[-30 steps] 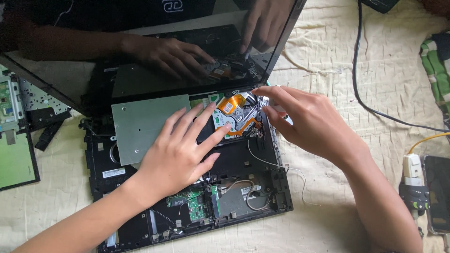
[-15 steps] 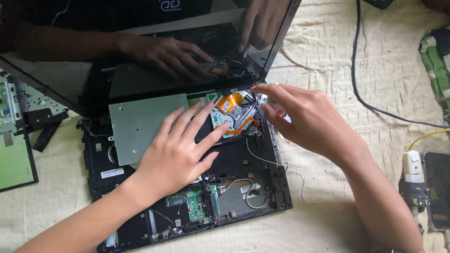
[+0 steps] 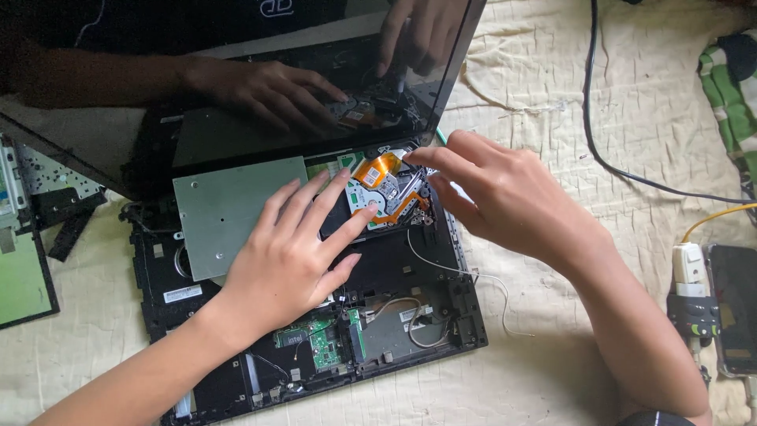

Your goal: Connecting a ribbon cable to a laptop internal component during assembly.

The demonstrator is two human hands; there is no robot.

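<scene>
Hardly anything has shifted since a second ago: both hands sit on the opened laptop base [image 3: 441, 315] as before, the right one drawn only a touch closer over the drive

Fingers first: the right hand [image 3: 505, 201] has its fingertips [image 3: 416, 158] bunched at the far corner of the small exposed drive [image 3: 386, 196], right where the orange ribbon cable [image 3: 377, 167] folds over; whether they actually pinch the cable or just press on it, I cannot tell. The left hand [image 3: 288, 256] lies flat and spread, palm down, gripping nothing, its fingertips reaching the near edge of the drive and its palm partly over the grey metal plate [image 3: 229, 209].

That drive sits in the upper middle of the base, just below the hinge of the tilted-back dark screen [image 3: 236, 79], which mirrors both hands. A thin white wire [image 3: 465, 274] trails from the drive toward the right edge. A green circuit board [image 3: 311, 339] shows near the front. Everything rests on a cream cloth [image 3: 552, 102], with a black cable [image 3: 623, 170] and a phone [image 3: 733, 304] off to the right
</scene>
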